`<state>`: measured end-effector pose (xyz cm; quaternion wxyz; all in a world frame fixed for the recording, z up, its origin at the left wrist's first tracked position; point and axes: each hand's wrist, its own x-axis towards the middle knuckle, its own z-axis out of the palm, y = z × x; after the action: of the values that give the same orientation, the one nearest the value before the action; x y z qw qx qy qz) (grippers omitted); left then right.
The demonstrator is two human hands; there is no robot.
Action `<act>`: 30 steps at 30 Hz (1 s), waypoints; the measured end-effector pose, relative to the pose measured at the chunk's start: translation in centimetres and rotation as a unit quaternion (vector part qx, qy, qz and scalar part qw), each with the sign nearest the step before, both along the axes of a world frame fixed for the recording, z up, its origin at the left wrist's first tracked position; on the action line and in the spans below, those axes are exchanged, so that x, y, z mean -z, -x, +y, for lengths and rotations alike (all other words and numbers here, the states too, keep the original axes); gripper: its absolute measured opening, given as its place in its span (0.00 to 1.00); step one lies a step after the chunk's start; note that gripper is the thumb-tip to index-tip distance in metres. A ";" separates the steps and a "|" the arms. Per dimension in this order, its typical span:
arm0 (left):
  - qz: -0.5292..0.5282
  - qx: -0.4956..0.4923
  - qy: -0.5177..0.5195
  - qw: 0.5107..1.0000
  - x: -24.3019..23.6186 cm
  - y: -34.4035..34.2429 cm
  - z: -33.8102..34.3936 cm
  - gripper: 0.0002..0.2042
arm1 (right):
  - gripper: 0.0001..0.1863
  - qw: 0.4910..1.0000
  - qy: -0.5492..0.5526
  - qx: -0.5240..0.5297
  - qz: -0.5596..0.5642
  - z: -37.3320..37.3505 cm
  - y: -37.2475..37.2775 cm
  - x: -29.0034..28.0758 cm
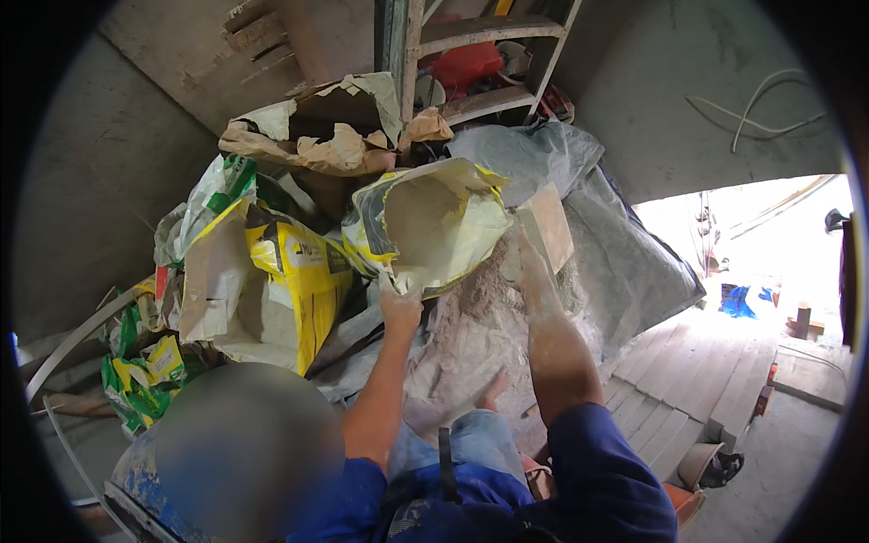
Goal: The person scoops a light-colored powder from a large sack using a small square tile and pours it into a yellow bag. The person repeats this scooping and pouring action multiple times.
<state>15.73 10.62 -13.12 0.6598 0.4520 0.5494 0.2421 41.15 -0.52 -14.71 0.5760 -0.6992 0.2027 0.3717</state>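
My left hand [403, 301] is closed on the near rim of a yellow, white and grey paper sack [471, 237]. The sack's torn mouth is open toward me, its inside coated with pale dust. My right hand [528, 262], grey with powder, is closed at the left edge of a flat tan board piece [549, 228], just right of the sack; its fingers are mostly hidden. Below the hands, a heap of grey powder [480, 312] lies on a dusty plastic sheet [615, 262].
Another open yellow sack [308, 281] stands at left, with green bags [149, 371] beyond it. Behind are a torn brown paper sack [339, 154] and a ladder [489, 36]. Pale planks [674, 362] lie at right. A blurred round shape [249, 452] covers the lower left.
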 end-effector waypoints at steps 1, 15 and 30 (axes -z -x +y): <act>0.001 0.014 -0.004 1.000 0.3 0.1 0.0 0.29 | 0.30 1.000 -0.016 0.013 0.003 0.8 -0.3 0.5; 0.036 0.024 -0.100 0.994 3.2 0.2 -1.0 0.31 | 0.25 0.984 0.062 -0.045 -0.160 3.4 -0.5 3.7; -0.128 -0.156 0.080 0.976 -4.3 8.6 12.7 0.26 | 0.15 0.965 -0.241 -0.046 -0.096 15.0 11.2 -9.3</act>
<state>7.15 23.34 -8.80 0.7125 0.2718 0.5417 0.3536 29.94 14.46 -5.38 0.7269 -0.5805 0.0182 0.3664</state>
